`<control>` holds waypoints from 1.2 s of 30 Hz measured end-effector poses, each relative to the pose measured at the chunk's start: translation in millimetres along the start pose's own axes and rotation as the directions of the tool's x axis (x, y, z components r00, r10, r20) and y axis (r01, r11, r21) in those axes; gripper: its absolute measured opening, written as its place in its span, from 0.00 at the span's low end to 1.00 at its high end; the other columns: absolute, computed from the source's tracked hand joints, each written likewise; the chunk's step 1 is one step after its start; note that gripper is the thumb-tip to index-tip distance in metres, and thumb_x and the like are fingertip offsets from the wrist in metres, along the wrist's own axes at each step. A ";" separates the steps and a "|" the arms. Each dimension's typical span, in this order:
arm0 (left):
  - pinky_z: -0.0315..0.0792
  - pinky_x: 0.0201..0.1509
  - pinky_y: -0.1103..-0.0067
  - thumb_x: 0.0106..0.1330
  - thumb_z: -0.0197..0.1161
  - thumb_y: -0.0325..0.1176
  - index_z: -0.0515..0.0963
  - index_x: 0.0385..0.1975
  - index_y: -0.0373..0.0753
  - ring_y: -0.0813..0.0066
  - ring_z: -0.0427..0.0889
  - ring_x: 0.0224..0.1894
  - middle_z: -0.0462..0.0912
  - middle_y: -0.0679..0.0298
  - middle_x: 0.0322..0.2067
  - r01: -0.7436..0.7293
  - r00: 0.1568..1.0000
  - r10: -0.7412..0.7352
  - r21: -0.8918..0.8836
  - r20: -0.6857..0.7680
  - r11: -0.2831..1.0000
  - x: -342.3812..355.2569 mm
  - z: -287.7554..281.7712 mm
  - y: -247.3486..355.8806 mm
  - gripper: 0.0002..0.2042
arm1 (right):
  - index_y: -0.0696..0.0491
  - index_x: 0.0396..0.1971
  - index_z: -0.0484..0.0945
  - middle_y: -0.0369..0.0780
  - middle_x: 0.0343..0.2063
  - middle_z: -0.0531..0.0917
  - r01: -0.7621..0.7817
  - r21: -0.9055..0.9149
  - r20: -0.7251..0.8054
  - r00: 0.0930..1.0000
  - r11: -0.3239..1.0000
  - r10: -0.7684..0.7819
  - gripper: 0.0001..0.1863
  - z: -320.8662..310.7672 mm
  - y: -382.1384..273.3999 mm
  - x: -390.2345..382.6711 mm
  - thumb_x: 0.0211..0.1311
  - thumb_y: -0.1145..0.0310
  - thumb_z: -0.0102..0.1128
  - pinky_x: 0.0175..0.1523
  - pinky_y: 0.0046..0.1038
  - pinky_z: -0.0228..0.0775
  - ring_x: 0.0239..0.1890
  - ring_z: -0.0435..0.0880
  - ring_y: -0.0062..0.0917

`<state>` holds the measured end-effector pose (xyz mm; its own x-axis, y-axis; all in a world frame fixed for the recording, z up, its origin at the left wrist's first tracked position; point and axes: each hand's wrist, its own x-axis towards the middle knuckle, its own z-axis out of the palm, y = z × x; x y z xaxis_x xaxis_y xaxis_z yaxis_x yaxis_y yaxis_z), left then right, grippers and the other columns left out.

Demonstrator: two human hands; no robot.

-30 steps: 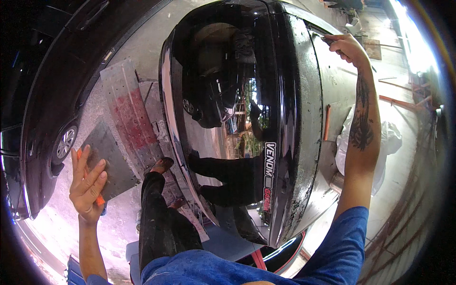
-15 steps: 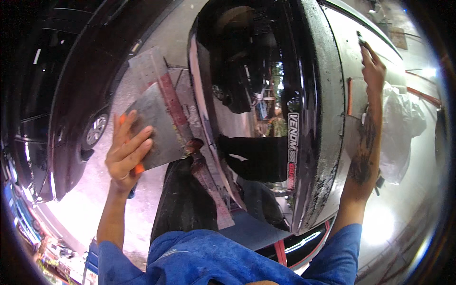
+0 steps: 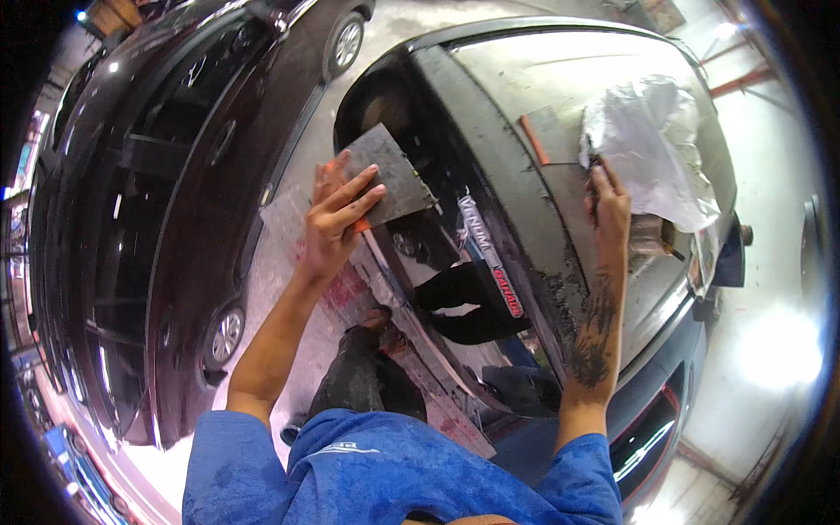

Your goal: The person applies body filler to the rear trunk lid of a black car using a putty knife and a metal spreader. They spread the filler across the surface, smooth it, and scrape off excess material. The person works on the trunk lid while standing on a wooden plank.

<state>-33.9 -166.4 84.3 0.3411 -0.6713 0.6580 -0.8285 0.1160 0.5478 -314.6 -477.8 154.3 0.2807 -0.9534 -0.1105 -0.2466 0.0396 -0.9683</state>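
From where I stand, the person's left grip (image 3: 337, 214) is grasping a flat grey plate (image 3: 394, 171), fingers splayed across its upper face and the palm set against its orange edging strip. The plate is held in the air, in front of the black car's rear window (image 3: 402, 232) as seen from above, one corner pointing away from the body. It's a plain, roughly rectangular sheet, dull and a bit scuffed, with dark crumbs or smears along the edge away from the fingers, and bits of orange showing on both sides of the hand. The right grip (image 3: 610, 197) is over the car's roof, fingers closed around a small dark tool (image 3: 592, 160), its shape mostly hidden, just beside a crumpled whitish plastic sheet (image 3: 647, 144). Near that hand, lying flat on the roof, is a second plate (image 3: 547, 136), also grey with an orange strip down one side. The roof (image 3: 490, 70) itself is pale and unpolished, its rear band (image 3: 507, 144) a duller grey with rough dark patches toward the near end. A brownish object (image 3: 649, 234) sits beside the plastic sheet, too unclear to name.
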 end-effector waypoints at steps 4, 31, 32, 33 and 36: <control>0.53 0.71 0.55 0.54 0.67 0.24 0.84 0.48 0.49 0.52 0.70 0.64 0.82 0.64 0.53 -0.005 0.992 -0.004 -0.069 -0.130 0.998 46.3 84.0 -12.7 0.20 | 0.54 0.61 0.73 0.30 0.24 0.75 0.007 -0.001 0.041 0.999 1.000 -0.007 0.23 -23.4 -6.1 -26.4 0.68 0.65 0.59 0.15 0.15 0.52 0.15 0.67 0.10; 0.75 0.56 0.69 0.74 0.52 0.41 0.67 0.58 0.40 0.68 0.78 0.49 0.80 0.58 0.43 0.429 0.764 -0.632 -0.833 0.128 0.349 274.8 298.9 -350.2 0.18 | 0.52 0.63 0.69 0.53 0.45 0.78 0.732 -0.549 0.576 0.682 0.404 -0.451 0.35 236.8 21.8 220.2 0.50 0.86 0.45 0.57 0.39 0.68 0.48 0.78 0.46; 0.77 0.54 0.67 0.74 0.52 0.43 0.68 0.54 0.40 0.69 0.78 0.49 0.78 0.60 0.42 0.396 0.756 -0.644 -0.866 0.118 0.306 276.3 304.1 -350.8 0.17 | 0.52 0.63 0.69 0.52 0.44 0.78 0.709 -0.560 0.568 0.705 0.428 -0.424 0.35 237.7 21.0 217.9 0.50 0.86 0.45 0.57 0.38 0.68 0.47 0.77 0.46; 0.80 0.51 0.65 0.74 0.52 0.46 0.70 0.50 0.40 0.70 0.77 0.48 0.77 0.62 0.41 0.350 0.765 -0.629 -0.911 0.142 0.219 274.5 306.0 -353.2 0.16 | 0.53 0.64 0.69 0.51 0.42 0.77 0.697 -0.568 0.564 0.717 0.438 -0.410 0.35 237.4 19.6 216.6 0.50 0.86 0.46 0.57 0.37 0.67 0.47 0.77 0.45; 0.85 0.37 0.71 0.77 0.47 0.47 0.69 0.45 0.42 0.79 0.78 0.38 0.75 0.66 0.34 0.154 0.836 -0.548 -0.972 0.033 0.177 271.3 309.2 -349.7 0.14 | 0.53 0.65 0.67 0.49 0.42 0.75 0.682 -0.591 0.569 0.731 0.430 -0.377 0.35 234.2 19.0 211.3 0.53 0.85 0.48 0.56 0.34 0.66 0.45 0.76 0.42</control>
<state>211.0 -615.4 -88.5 0.7247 -0.6485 0.2328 0.3374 0.6286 0.7007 -42.8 -608.4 60.1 0.8262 -0.5413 0.1564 -0.4631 -0.8104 -0.3588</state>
